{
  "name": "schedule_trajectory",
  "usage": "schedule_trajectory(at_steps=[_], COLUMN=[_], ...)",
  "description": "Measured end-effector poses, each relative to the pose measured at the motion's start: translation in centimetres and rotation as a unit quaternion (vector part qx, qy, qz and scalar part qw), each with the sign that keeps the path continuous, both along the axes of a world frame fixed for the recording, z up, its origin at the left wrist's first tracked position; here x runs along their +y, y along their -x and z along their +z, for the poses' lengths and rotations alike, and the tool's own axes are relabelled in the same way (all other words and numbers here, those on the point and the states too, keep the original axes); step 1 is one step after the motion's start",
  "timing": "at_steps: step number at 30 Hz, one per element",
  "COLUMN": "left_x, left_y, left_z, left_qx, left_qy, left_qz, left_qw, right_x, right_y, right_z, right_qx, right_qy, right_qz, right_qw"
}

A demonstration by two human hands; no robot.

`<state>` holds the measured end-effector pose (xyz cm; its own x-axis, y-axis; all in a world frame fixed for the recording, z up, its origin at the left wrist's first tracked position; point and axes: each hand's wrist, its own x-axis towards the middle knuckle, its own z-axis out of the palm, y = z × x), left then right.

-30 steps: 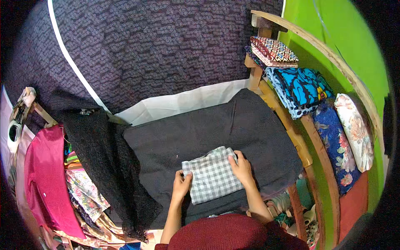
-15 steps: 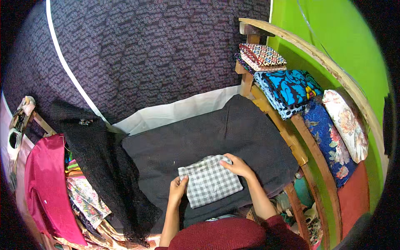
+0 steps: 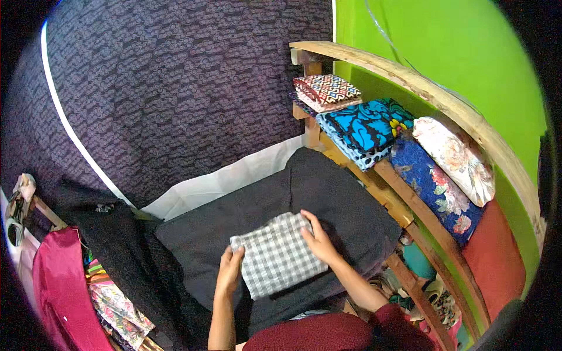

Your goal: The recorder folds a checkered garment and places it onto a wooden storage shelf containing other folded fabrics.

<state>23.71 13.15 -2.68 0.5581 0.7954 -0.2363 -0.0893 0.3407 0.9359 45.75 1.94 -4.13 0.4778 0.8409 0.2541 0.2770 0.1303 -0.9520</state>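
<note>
A grey-and-white checked cloth (image 3: 283,254), folded into a flat rectangle, is between my two hands over the black cloth-covered surface (image 3: 222,212). My left hand (image 3: 230,268) grips its left edge, thumb on top and fingers along the side. At the right edge, near the far corner, my right hand (image 3: 319,241) holds it with the thumb over the top and the fingers curved round the side. A dark shadow runs under the right side of the checked cloth. Its underside is hidden from view.
On the wooden slatted rack (image 3: 413,196) at right lie folded patterned fabrics (image 3: 366,126), a blue floral cloth (image 3: 436,187) and a white floral roll (image 3: 455,157). Left of the surface hang black lace (image 3: 137,263) and a magenta satin cloth (image 3: 61,286). A dark patterned curtain (image 3: 187,88) stands behind.
My view has turned toward the right, so the rack and the fabrics appear farther left. Both hands still hold the folded checked cloth, and its left edge is tilted a little differently.
</note>
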Motion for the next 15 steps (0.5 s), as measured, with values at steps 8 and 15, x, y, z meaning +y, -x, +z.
schedule_trajectory(at_steps=[8,15], left_x=[5.0,14.6], left_y=[-9.0,-21.1], left_z=[9.4,20.0], left_qx=[-0.143,-0.231], left_qy=[-0.110,-0.072], left_qz=[-0.069,-0.111], left_qw=[0.981,0.964], right_x=[2.7,10.3], right_y=[-8.6,-19.4], right_z=[13.2,25.8], right_qx=[-0.154,-0.068], right_qy=[-0.110,0.015], right_qz=[-0.037,-0.048], right_qw=[0.981,0.996])
